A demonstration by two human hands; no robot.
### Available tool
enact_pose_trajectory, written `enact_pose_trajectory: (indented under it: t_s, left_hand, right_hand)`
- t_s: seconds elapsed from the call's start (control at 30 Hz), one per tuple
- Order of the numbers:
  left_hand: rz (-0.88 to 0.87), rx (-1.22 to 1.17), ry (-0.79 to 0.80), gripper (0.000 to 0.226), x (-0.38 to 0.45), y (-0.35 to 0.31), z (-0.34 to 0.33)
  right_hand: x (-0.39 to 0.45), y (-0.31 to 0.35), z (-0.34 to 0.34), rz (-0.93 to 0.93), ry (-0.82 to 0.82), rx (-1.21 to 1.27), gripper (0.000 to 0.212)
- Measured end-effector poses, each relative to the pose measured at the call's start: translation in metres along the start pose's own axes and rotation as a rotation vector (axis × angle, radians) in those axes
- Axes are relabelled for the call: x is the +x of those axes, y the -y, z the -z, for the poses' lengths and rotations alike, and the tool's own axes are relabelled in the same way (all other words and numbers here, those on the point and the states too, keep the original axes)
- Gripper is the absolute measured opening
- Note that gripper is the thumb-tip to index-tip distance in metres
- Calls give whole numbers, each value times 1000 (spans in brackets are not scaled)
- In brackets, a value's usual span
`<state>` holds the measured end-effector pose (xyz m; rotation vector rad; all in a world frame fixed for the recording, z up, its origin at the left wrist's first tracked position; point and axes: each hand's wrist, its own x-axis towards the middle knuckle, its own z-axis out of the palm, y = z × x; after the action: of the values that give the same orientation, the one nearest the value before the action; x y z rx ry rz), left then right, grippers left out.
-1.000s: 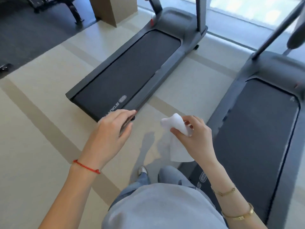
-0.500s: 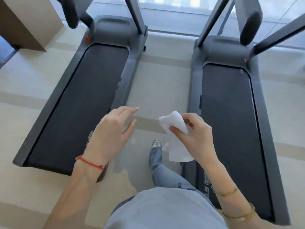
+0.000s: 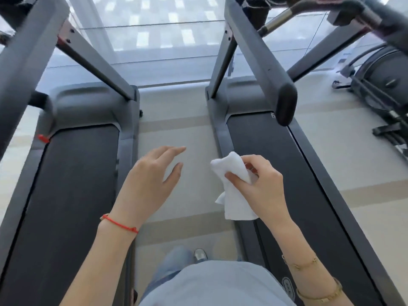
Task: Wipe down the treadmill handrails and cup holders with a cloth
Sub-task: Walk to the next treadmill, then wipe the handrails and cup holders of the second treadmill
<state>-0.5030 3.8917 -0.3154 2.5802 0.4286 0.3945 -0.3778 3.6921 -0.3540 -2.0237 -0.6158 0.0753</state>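
Tilted up since half a second ago, bringing a padded handrail [image 3: 268,62] into upper right of frame. Left hand [image 3: 152,182] at centre, fingers straight, holding nothing. Right hand [image 3: 262,186] just right of centre, pinching white cloth [image 3: 234,186] over near edge of right treadmill [image 3: 320,195], well below handrail.
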Motion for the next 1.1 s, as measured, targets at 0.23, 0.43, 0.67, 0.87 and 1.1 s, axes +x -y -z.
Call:
enact_pose_trajectory:
  t_s: [0.23,0.43,0.67,0.87,1.1]
  left_hand:
    - [-240,-85,83,36,158,17,-20]
    - [-543,-133,130,34,300,24,-44]
    - [-851,-144,195,34,446,12,-46]
    - [-983,-153,292,36,521,-1,-60]
    - [-1044,-192,419,37,556,-10,-91]
  right_hand:
    - [100,1,3,-85,-207,-45,27]
    - [178,8,22,-150,-506,-56,25]
    - [269,42,57,-131,-903,-58,23]
    - [325,48,72,-77,-1113,-275,25]
    - [333,11,53,-114,-877,-718,29]
